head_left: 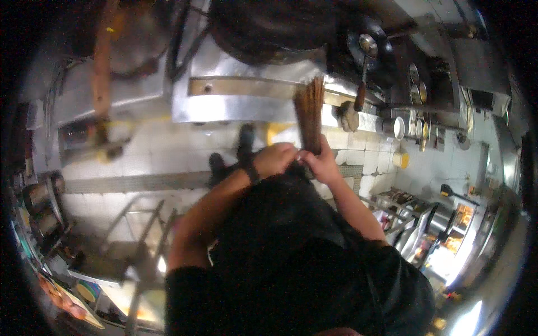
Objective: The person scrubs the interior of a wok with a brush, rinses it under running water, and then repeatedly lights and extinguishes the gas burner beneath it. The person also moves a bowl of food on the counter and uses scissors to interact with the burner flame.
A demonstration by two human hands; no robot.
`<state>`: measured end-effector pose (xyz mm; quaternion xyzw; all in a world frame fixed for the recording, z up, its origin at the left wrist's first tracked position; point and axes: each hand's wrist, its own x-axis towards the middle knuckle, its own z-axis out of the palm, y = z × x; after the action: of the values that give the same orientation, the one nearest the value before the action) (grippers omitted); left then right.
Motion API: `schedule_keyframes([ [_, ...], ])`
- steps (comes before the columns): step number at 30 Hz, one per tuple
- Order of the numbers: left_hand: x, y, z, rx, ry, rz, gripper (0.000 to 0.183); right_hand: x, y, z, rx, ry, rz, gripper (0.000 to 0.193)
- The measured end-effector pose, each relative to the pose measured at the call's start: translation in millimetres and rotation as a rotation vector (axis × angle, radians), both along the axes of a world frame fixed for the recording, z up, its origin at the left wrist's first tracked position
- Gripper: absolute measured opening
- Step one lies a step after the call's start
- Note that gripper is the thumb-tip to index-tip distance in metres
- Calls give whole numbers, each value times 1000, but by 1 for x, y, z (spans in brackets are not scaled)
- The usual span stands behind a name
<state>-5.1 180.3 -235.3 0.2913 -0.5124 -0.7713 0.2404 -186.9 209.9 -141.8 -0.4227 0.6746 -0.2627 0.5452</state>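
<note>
A wok brush (310,115), a bundle of thin brown sticks, stands almost upright in front of me with its bristle end toward the stove. My right hand (320,162) is wrapped round its lower end. Close beside it, my left hand (276,160) has its fingers closed and meets the right thumb. What those left fingers pinch, if anything, is hidden. The brush tips reach over the steel front edge of the stove (235,109).
A big dark wok (269,33) sits beyond the stove edge. To its right a ladle (363,73) with a wooden handle rests in another pan. Small pots (397,129) line the right side. A metal frame (140,218) stands at left on the tiled floor (151,148).
</note>
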Motion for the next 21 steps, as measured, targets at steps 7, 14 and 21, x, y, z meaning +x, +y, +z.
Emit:
schedule_keyframes([
  [7, 36, 30, 29, 492, 92, -156, 21, 34, 58, -1, -195, 284, -94, 56],
  [14, 47, 36, 68, -770, -455, -85, 20, 62, 81, 13, -179, 350, -146, 74],
  [21, 57, 15, 73, 939, -41, -185, 13, 61, 89, 25, -477, 161, -182, 61],
])
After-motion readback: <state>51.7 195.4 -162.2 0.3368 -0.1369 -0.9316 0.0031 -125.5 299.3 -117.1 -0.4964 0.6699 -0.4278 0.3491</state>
